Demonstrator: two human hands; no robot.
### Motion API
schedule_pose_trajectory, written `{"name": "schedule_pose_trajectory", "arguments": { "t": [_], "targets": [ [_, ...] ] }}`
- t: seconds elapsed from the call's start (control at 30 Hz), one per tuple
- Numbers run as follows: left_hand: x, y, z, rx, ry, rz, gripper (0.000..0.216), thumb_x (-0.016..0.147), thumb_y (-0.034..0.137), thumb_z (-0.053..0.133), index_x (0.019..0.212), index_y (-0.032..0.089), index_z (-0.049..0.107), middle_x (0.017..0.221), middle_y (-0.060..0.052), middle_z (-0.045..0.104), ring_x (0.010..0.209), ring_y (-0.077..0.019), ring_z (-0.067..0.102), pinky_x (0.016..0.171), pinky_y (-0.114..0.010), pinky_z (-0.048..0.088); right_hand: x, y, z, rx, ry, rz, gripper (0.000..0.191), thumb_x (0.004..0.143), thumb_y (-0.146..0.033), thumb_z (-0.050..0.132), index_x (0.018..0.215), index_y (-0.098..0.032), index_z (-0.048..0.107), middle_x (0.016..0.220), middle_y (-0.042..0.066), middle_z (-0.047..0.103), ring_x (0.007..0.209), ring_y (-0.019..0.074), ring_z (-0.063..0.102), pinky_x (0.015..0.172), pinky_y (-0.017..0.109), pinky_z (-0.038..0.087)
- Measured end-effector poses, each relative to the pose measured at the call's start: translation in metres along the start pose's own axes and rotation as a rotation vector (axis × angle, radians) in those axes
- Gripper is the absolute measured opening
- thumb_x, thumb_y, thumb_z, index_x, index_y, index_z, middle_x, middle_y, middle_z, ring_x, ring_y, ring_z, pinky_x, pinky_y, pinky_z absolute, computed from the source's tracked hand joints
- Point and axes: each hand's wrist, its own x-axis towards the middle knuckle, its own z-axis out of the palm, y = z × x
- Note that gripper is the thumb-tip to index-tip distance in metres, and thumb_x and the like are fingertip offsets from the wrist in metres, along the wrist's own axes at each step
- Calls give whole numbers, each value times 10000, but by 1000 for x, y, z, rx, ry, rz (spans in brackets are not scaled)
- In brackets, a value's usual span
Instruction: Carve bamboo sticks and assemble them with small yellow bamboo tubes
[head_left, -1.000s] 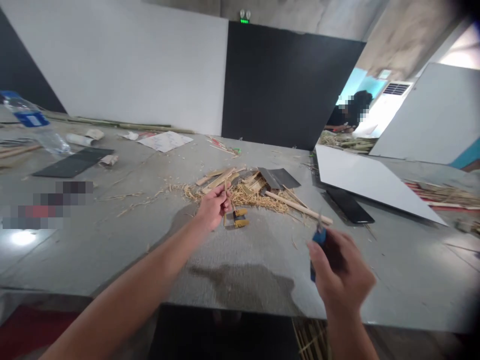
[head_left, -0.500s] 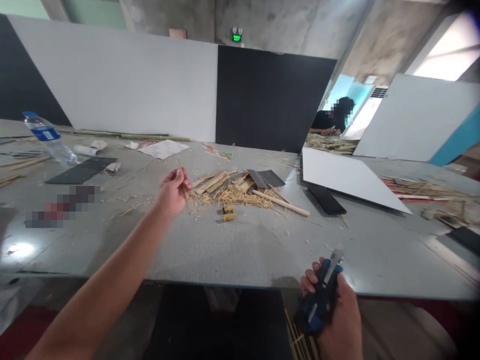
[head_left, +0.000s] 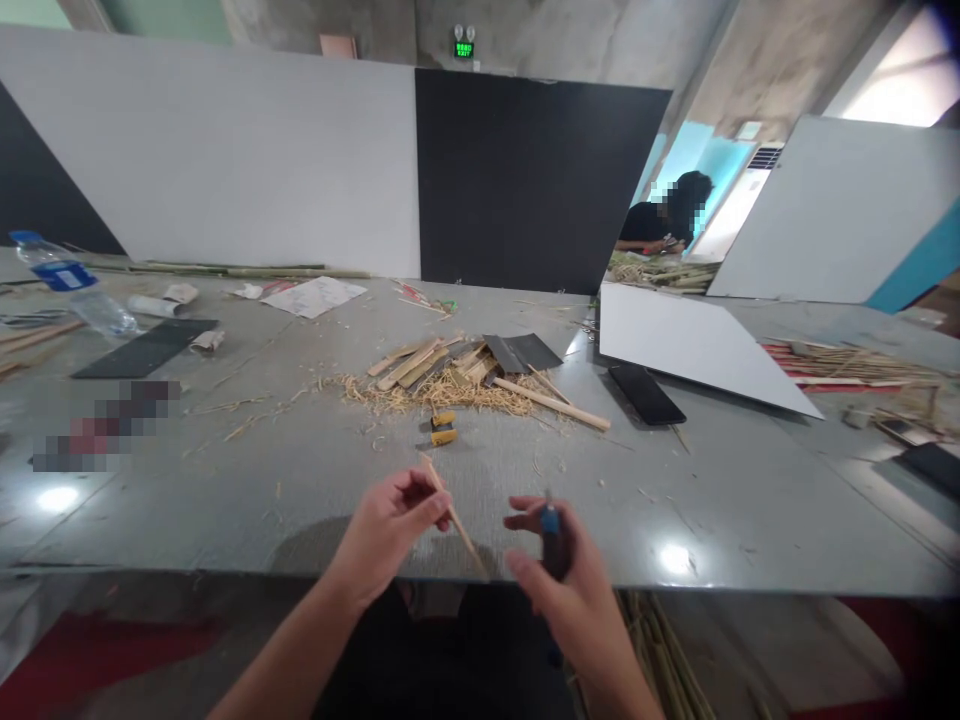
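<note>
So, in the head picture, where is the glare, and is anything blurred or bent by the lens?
Head view: glare spots sit on the table near its front edge; the window at top right is blown out; the right hand and blue knife look slightly soft, the left hand and thin stick sharper; wall panels lean from wide-angle distortion; right corners darken.

Left hand [head_left: 390, 530] drew bamboo stick [head_left: 452, 514] back; right hand [head_left: 559, 570] brought knife [head_left: 553, 535] beside it.
</note>
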Motion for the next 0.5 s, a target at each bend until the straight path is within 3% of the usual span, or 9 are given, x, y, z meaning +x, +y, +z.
{"name": "schedule_pose_trajectory", "arguments": {
  "t": [0.07, 0.17, 0.27, 0.37, 0.43, 0.5],
  "targets": [
    [2, -2, 16, 11, -62, -9, 166, 803, 273, 713, 787, 141, 614, 683, 1, 626, 656, -109, 604, 667, -226, 483, 4, -5, 16, -112, -55, -22, 290, 742, -257, 713, 984, -213, 561, 932, 38, 673, 856, 191, 632, 722, 290, 504],
    [8, -9, 24, -79, -78, -55, 185, 783, 273, 732, 806, 149, 597, 680, 9, 623, 644, -105, 594, 643, -217, 471, 7, -7, 29, -143, 4, 15, 221, 780, -245, 658, 968, -207, 547, 815, 10, 682, 740, 171, 634, 715, 295, 494],
    [17, -21, 25, -93, -40, -82, 203, 779, 294, 734, 830, 144, 608, 703, -2, 628, 668, -111, 596, 669, -228, 478, 14, -6, 29, -155, 19, 45, 221, 771, -235, 655, 967, -208, 556, 817, 7, 689, 751, 173, 638, 714, 291, 491],
    [24, -31, 24, -37, 9, -89, 223, 839, 343, 661, 952, 156, 618, 723, -10, 638, 678, -124, 602, 676, -246, 487, 29, -4, 11, -121, 62, 70, 262, 743, -248, 678, 977, -210, 565, 829, 4, 686, 765, 179, 642, 719, 296, 500],
    [26, -36, 21, 22, 16, -78, 242, 881, 372, 596, 1010, 167, 611, 712, -8, 636, 657, -127, 596, 657, -251, 490, 43, 0, -14, -129, 201, 89, 330, 726, -315, 701, 1005, -210, 560, 851, 12, 692, 741, 185, 646, 669, 294, 505],
    [26, -39, 15, 107, 15, -60, 239, 887, 379, 577, 988, 166, 620, 679, -6, 628, 621, -129, 585, 624, -247, 487, 62, 8, -48, -251, 452, 112, 385, 713, -393, 694, 1017, -202, 555, 842, 24, 700, 626, 176, 628, 551, 283, 485]
  ]
}}
